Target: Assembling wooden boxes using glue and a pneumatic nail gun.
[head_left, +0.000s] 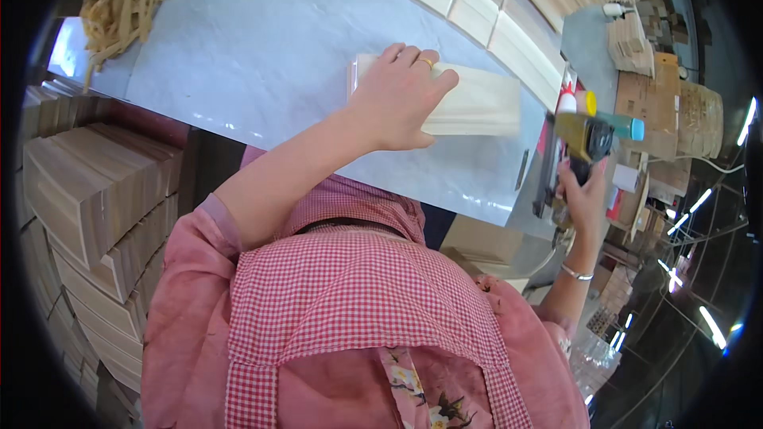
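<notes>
A pale, narrow wooden piece (481, 103), perhaps a shallow box, lies on the grey-white marbled table (262, 56). My left hand (401, 99), with a ring on one finger, is clasped over its left part, thumb on the near side and fingers toward the far edge. Off to the right, my right hand (584, 191) grips the handle of a black and dull-yellow nail gun (584, 137). A hose seems to run down from the tool. The gun is apart from the wood, beyond its right end.
Long rows of pale wooden pieces (477, 4) line the table's far side. A white bottle with a red tip (567, 102) and a teal bottle (633, 127) stand near the gun. Tan strips (127, 0) hang at far left, above stacked wooden boards (87, 183). Cardboard boxes (648, 103) stand right.
</notes>
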